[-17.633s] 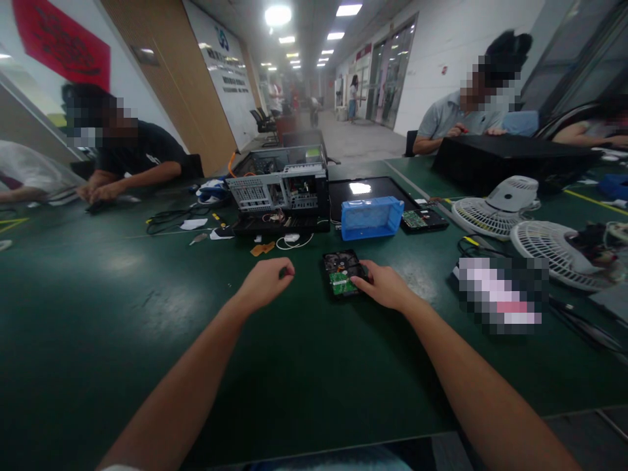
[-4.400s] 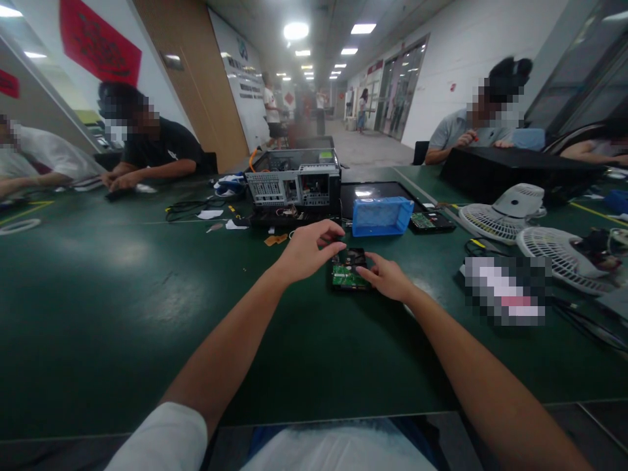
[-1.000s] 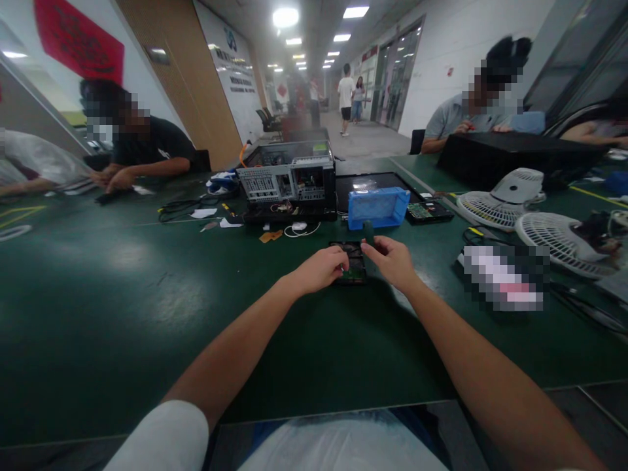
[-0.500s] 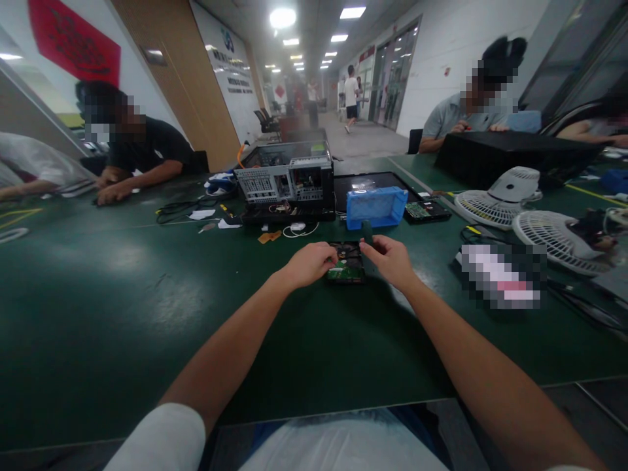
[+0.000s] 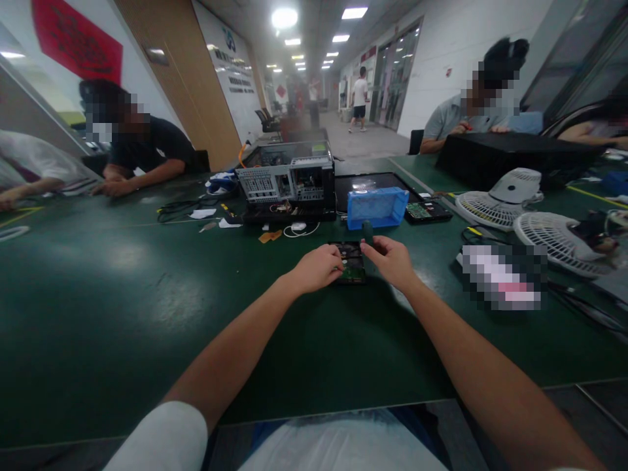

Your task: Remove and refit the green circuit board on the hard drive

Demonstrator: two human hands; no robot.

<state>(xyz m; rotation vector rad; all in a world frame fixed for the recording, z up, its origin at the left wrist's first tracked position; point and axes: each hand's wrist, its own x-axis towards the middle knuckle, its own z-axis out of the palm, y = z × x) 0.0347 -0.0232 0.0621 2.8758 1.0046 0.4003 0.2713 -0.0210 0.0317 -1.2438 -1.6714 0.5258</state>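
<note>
A black hard drive (image 5: 351, 265) with a green circuit board lies face up on the green table (image 5: 147, 288) in front of me. My left hand (image 5: 318, 268) rests on the drive's left edge, fingers curled against it. My right hand (image 5: 391, 259) is closed round the dark handle of a screwdriver (image 5: 367, 230), which stands nearly upright over the drive's right side. The tip of the tool is hidden behind my fingers.
Beyond the drive stand a blue plastic box (image 5: 376, 207), an open computer case (image 5: 287, 180) and a second circuit board (image 5: 422, 210). Two white fans (image 5: 495, 201) and cables lie to the right. Other people sit working at the far left and far right.
My left hand has slid back onto the drive's left edge after lifting off half a second ago. The right hand keeps the screwdriver upright in nearly the same place.
</note>
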